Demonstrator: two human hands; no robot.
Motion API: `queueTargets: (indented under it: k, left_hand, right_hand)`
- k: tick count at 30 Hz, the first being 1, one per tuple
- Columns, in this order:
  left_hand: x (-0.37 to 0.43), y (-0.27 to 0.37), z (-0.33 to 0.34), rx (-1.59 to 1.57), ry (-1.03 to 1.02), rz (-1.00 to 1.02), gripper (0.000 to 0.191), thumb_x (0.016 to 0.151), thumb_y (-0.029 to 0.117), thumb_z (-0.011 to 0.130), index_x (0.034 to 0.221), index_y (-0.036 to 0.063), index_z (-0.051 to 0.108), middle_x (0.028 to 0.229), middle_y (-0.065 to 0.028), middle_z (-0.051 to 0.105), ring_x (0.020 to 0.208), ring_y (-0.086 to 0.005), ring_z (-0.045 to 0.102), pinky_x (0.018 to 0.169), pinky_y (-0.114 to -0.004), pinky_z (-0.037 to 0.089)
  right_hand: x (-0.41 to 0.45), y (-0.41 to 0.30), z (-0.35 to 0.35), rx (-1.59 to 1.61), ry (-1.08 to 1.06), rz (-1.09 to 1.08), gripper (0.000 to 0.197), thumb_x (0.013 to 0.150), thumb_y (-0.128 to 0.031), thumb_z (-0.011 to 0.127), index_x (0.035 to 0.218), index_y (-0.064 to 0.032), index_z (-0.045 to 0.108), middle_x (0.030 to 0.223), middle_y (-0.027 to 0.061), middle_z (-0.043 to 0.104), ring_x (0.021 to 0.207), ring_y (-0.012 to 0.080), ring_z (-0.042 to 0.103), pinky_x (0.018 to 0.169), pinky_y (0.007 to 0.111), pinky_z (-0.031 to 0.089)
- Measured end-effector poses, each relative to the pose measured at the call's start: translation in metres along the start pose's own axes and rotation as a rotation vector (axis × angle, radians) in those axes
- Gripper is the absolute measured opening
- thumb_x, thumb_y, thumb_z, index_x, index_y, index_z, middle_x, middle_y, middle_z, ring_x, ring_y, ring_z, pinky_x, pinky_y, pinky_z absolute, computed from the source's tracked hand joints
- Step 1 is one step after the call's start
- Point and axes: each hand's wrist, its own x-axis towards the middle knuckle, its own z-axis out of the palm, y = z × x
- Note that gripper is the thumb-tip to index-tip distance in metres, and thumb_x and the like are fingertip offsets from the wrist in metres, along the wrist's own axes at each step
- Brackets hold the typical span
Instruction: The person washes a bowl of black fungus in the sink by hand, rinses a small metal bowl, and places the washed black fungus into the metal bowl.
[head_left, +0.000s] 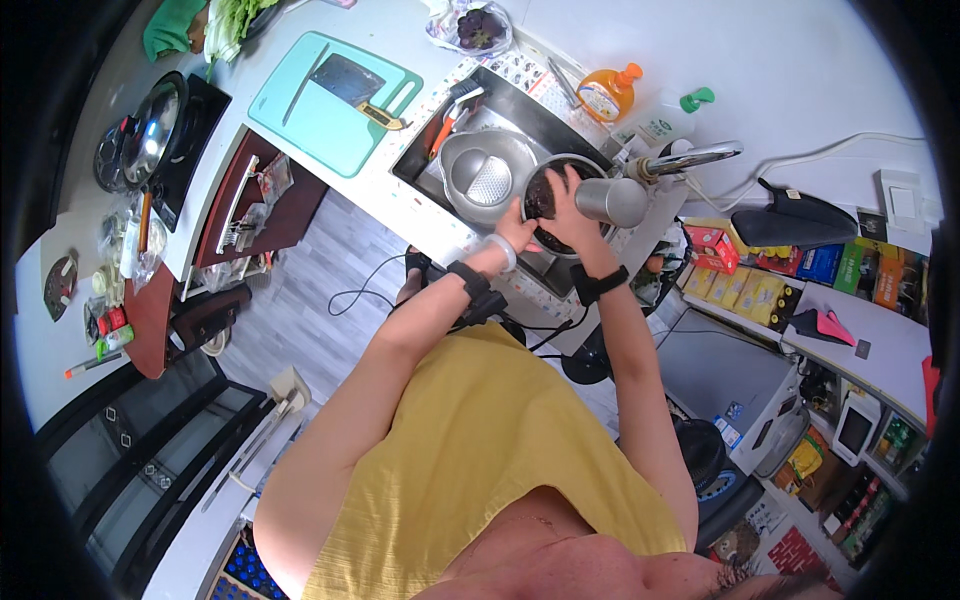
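Observation:
A round metal pot (534, 174) with dark contents stands at the right side of the sink (420, 176), below the metal faucet (694, 159). My left hand (514, 227) is at the pot's near left rim, its thumb towards the inside; its other fingers are partly hidden. My right hand (570, 214) reaches into the pot with its fingers spread over the dark contents. Whether it grips any of them cannot be told. Left of the pot, a metal basin (454, 154) holds a smaller perforated metal piece (491, 180). An orange-handled brush (444, 135) leans in the sink's far left corner.
Left of the sink, a cleaver (349, 81) lies on a teal cutting board (330, 150). Behind the sink stand an orange soap bottle (606, 96) and a clear bottle with a green pump (656, 120). Dark grapes (480, 28) sit in a plastic bag. A lidded pan (154, 139) is far left.

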Motion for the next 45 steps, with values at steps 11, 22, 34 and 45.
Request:
queueTargets:
  k: [11, 22, 34, 45]
  left_hand:
    - [-0.004, 0.011, -0.008, -0.083, -0.010, -0.110, 0.045, 0.072, -0.002, 0.038, 0.112, 0.0119, 0.023, 0.085, -0.0123, 0.047, 0.060, -0.0236, 0.054, 0.046, -0.032, 0.050]
    - [-0.007, 0.013, 0.005, 0.031, -0.065, -0.079, 0.047, 0.071, -0.003, 0.039, 0.113, 0.0084, 0.023, 0.084, -0.0133, 0.049, 0.061, -0.0227, 0.055, 0.044, -0.030, 0.050]
    - [-0.003, 0.010, -0.001, 0.043, -0.023, -0.088, 0.048, 0.071, -0.001, 0.038, 0.115, 0.0089, 0.020, 0.082, -0.0148, 0.049, 0.059, -0.0230, 0.055, 0.045, -0.030, 0.050]
    - [0.008, -0.002, -0.024, 0.014, -0.043, -0.007, 0.046, 0.070, -0.003, 0.037, 0.113, 0.0079, 0.022, 0.087, -0.0145, 0.048, 0.059, -0.0254, 0.055, 0.044, -0.031, 0.050]
  right_hand:
    - [0.001, 0.065, 0.058, -0.014, 0.105, -0.078, 0.039, 0.061, -0.031, 0.059, 0.087, -0.0043, 0.049, 0.096, 0.0203, 0.045, 0.082, 0.0364, 0.045, 0.071, 0.043, 0.036]
    - [-0.003, 0.056, 0.043, -0.134, -0.147, 0.029, 0.039, 0.061, -0.014, 0.058, 0.097, -0.0059, 0.046, 0.101, 0.0201, 0.042, 0.094, 0.0358, 0.039, 0.080, 0.041, 0.031]
    - [-0.017, 0.030, 0.008, -0.173, 0.052, -0.133, 0.063, 0.056, -0.028, 0.062, 0.112, -0.0157, 0.035, 0.109, 0.0177, 0.040, 0.102, 0.0322, 0.035, 0.085, 0.040, 0.026]
    - [-0.001, 0.052, 0.036, -0.129, -0.115, 0.055, 0.057, 0.059, -0.028, 0.060, 0.109, -0.0117, 0.039, 0.109, 0.0189, 0.038, 0.100, 0.0333, 0.036, 0.086, 0.039, 0.027]
